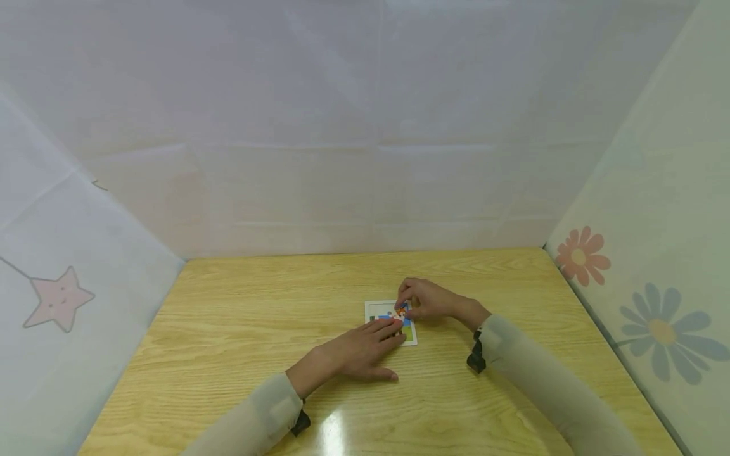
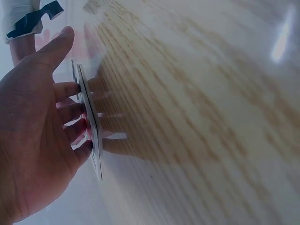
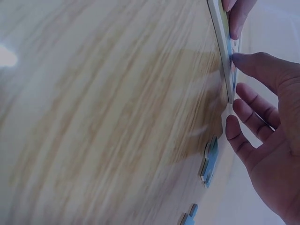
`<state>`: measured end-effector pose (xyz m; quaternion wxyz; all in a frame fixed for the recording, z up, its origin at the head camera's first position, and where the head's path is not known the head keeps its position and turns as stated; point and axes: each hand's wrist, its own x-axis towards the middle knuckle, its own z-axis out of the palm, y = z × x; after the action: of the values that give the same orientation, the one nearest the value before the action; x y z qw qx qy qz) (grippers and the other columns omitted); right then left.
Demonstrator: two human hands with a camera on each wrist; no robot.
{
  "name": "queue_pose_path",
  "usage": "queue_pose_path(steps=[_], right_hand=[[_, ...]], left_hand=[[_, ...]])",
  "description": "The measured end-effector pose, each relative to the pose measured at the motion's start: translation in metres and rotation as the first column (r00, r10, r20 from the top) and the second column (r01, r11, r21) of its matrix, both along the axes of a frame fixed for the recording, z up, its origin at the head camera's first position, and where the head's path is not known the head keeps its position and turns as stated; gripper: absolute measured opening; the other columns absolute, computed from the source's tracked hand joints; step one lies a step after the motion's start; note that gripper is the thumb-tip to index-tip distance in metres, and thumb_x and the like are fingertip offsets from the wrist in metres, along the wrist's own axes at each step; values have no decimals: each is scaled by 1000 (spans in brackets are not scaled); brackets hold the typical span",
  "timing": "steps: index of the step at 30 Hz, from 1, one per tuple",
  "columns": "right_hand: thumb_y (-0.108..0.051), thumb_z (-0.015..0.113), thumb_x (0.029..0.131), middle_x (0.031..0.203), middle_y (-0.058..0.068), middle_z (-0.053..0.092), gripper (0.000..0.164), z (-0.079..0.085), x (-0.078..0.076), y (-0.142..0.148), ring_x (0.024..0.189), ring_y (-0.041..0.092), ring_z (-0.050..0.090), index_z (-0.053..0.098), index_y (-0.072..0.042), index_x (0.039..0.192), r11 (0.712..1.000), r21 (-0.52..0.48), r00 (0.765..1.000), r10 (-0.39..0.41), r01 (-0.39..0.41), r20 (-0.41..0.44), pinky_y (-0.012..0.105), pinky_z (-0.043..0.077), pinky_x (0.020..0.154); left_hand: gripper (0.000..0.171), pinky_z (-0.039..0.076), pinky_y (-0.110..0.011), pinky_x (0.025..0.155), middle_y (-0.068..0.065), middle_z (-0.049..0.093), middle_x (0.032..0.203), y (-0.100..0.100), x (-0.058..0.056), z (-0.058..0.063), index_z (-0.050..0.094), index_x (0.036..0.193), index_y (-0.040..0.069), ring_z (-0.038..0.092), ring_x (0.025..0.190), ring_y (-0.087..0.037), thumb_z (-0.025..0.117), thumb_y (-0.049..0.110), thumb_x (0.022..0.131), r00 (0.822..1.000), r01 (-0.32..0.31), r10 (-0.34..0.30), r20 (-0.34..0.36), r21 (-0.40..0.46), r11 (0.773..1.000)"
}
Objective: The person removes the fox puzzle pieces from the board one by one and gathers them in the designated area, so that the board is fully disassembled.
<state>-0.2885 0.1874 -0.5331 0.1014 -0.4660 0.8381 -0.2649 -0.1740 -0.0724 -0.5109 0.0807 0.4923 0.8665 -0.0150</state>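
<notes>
A small jigsaw puzzle in a white-bordered tray lies on the table, partly hidden by both hands. My left hand rests on its lower part with fingers extended and thumb spread apart. In the left wrist view, the left fingertips touch the tray, seen edge-on. My right hand is at the upper right corner, its bent finger and thumb pinching a puzzle piece with an orange-haired figure. The right wrist view shows that thumb against the puzzle's face.
Two loose blue-green pieces, one nearer the hand and one lower, lie on the wooden table. White cloth walls enclose the back and sides. Black wrist bands show at the sleeves.
</notes>
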Motion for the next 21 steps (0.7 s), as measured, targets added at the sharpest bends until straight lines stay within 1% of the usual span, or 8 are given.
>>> queue_pose_path(steps=[3,6,10,17,21], right_hand=[[-11,82,94,118,4,64,21,-1,-1,0,109,20,61,82,-12,115,1000,-9,1000,12,-12,-6,40,55,96],[-9,82,94,116,4,63,20,-1,0,-1,110,21,60,82,-11,113,1000,-11,1000,8,-8,-7,42,53,99],[-7,82,93,116,5,63,19,0,2,-2,110,22,59,82,-10,111,1000,-17,1000,-1,1,-2,45,52,100],[-8,81,93,115,3,61,17,1,3,-5,109,19,58,82,-13,109,999,5,999,-33,33,26,44,52,101],[-8,81,93,113,2,62,17,-1,2,-5,105,18,59,82,-14,109,999,20,998,-48,47,45,40,53,97]], left_hand=[[83,30,-45,128,-13,24,175,1,0,0,35,167,12,23,162,-30,47,67,106,1000,2,-2,1,-1,1000],[83,30,-45,128,-13,24,175,1,0,1,35,167,12,24,161,-31,47,67,105,1000,-1,1,3,-4,1000],[83,28,-45,129,-11,22,176,1,0,2,33,168,13,22,162,-30,46,67,106,1000,-15,15,16,-13,1000],[84,28,-44,129,-10,22,176,1,0,0,33,168,14,22,162,-29,45,69,105,1000,-22,22,6,-10,1000],[86,29,-45,129,-10,20,177,1,0,-2,31,168,15,21,162,-29,44,70,105,999,-26,26,23,-3,1000]])
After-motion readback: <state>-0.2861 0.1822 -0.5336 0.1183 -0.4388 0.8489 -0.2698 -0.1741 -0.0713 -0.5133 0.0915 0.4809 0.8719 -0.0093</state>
